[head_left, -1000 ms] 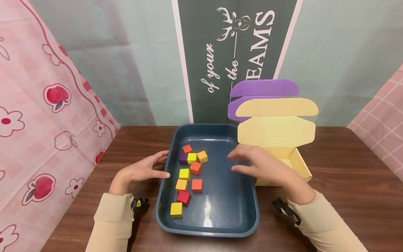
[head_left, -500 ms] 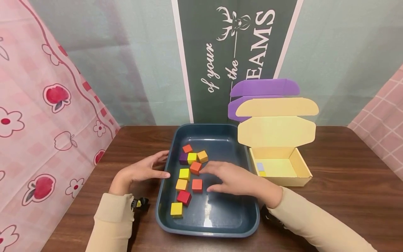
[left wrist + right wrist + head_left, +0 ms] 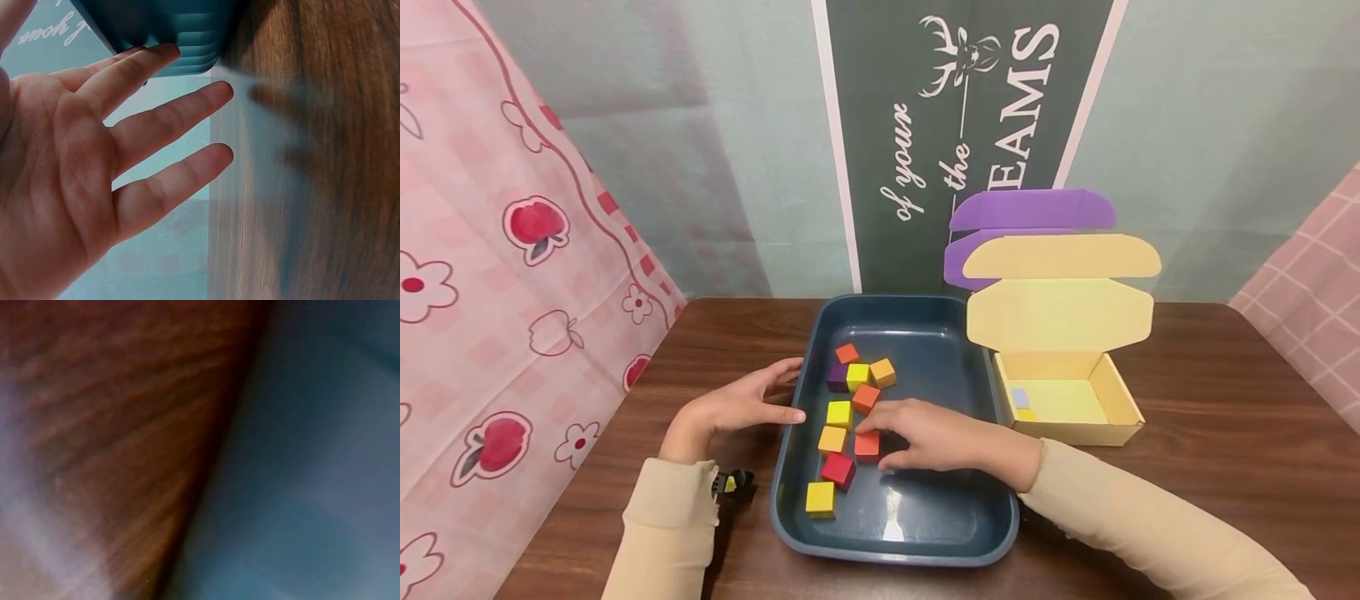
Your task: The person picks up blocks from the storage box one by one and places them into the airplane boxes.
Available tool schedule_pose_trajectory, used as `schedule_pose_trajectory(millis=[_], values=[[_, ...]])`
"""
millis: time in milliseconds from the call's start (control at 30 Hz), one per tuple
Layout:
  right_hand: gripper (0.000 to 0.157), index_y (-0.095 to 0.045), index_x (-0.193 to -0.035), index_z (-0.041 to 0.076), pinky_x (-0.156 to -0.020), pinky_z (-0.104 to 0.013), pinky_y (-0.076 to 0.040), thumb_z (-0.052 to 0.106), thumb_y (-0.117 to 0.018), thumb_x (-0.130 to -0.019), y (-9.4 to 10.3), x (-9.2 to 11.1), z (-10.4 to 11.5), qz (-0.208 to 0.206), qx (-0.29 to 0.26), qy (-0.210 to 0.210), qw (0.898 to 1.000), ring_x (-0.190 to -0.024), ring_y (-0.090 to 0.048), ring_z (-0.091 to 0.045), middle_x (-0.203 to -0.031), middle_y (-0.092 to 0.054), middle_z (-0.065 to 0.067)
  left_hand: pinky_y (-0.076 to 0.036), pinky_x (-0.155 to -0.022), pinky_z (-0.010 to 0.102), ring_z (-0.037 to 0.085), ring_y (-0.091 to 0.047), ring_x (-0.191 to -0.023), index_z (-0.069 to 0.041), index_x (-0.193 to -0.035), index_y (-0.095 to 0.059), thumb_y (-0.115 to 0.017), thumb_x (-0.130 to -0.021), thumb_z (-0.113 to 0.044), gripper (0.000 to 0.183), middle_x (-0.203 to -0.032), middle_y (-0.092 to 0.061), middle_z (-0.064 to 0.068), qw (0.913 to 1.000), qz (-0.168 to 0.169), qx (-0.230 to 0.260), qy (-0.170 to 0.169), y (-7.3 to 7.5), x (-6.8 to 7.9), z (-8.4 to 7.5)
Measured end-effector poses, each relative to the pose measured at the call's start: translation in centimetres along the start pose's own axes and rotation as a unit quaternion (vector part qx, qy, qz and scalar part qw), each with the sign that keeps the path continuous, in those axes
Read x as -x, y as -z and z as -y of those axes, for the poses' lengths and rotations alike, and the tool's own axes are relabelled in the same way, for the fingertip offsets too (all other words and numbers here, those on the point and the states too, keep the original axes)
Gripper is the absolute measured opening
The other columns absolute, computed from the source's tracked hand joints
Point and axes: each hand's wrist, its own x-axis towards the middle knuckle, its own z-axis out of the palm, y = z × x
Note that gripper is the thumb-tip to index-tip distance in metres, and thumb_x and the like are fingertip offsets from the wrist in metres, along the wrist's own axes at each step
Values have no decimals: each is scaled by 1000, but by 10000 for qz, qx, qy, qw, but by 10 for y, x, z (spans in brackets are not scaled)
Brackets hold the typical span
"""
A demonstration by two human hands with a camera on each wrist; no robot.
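My left hand [image 3: 741, 406] lies against the left wall of the dark blue tray [image 3: 778, 492], thumb over the rim. Its fingers are spread along the outside in the left wrist view. Inside the tray, my right hand [image 3: 936, 437] has its index finger at the far side of an orange-red cube [image 3: 867, 447] and its thumb at the near right side, pinching it. Just beyond is another orange-red cube [image 3: 867, 398]. Close by on the left are a light orange cube [image 3: 832, 440], a yellow cube [image 3: 839, 414] and a red cube [image 3: 838, 471]. The right wrist view is blurred and hides the fingers.
A yellow cardboard box [image 3: 1120, 396] stands open right of the tray, with a small lilac piece [image 3: 1019, 398] and a yellow piece [image 3: 1026, 414] inside. Behind it rises a purple box lid [image 3: 1033, 210]. A dark purple cube [image 3: 837, 377] sits farther back in the tray.
My right hand has swung left from beside the yellow box into the tray, then down onto the orange-red cube, which has shifted slightly left. The left hand has stayed put.
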Motion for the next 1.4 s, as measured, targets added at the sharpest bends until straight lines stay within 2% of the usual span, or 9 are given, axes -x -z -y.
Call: schedule_pose_trajectory(millis=[167,267,500,733,900,1033,1167,1400], values=[[60,-55,-143,23,-110,-34,-47,30,-77,-87,-2,-2,-1,229,-37,58,9997,-129,-54,-12,-140,-60,7,-38,-112,62,46,-25,-148,-12,-157,-19,-75,-87,-31,92,-161,-29,18,9999,-46,-5,105,0,2,-1],[55,-58,-139,25,-108,-31,-48,28,-77,-88,-3,-2,-3,273,50,151,9995,-124,-54,-10,-136,-62,9,-37,-112,62,46,-25,-148,-11,-157,-20,-76,-87,-31,92,-161,-30,18,9999,-59,25,114,0,2,-1],[37,-65,-122,22,-101,-27,-51,24,-78,-87,-2,1,-6,164,194,147,9996,-108,-56,-7,-115,-66,11,-38,-112,62,46,-26,-148,-11,-157,-21,-75,-88,-31,90,-161,-31,19,9999,-19,39,112,0,1,-1],[33,-67,-115,23,-93,-25,-53,27,-80,-85,3,5,-7,20,63,67,10000,-99,-59,-9,-106,-67,12,-38,-112,61,47,-26,-147,-9,-157,-20,-74,-88,-31,90,-160,-30,20,10000,-41,-40,45,-1,1,-2],[36,-67,-117,21,-93,-28,-55,30,-79,-84,11,12,-9,-166,-46,-21,9998,-100,-61,-9,-108,-68,11,-40,-111,60,47,-27,-147,-10,-157,-20,-75,-88,-30,91,-161,-30,20,10000,-59,-71,-23,-1,2,-3],[36,-67,-118,19,-91,-30,-56,28,-78,-85,19,23,-11,-535,0,1,9986,-100,-64,-11,-109,-69,9,-39,-111,61,47,-27,-147,-10,-157,-20,-74,-88,-30,90,-160,-31,20,10000,-63,-71,-6,-1,2,-2],[33,-68,-114,18,-88,-31,-58,25,-78,-84,29,38,-16,-1148,72,71,9933,-97,-66,-15,-107,-71,7,-37,-111,64,48,-26,-147,-9,-157,-21,-74,-88,-30,90,-160,-32,21,10000,-59,-75,-5,0,1,-2],[33,-68,-110,13,-86,-42,-60,12,-83,-80,48,71,-32,-2435,-163,-192,9696,-92,-66,-19,-101,-70,2,-36,-111,65,48,-26,-147,-9,-157,-20,-74,-88,-31,91,-160,-32,21,9999,-81,-117,11,-1,1,0]])
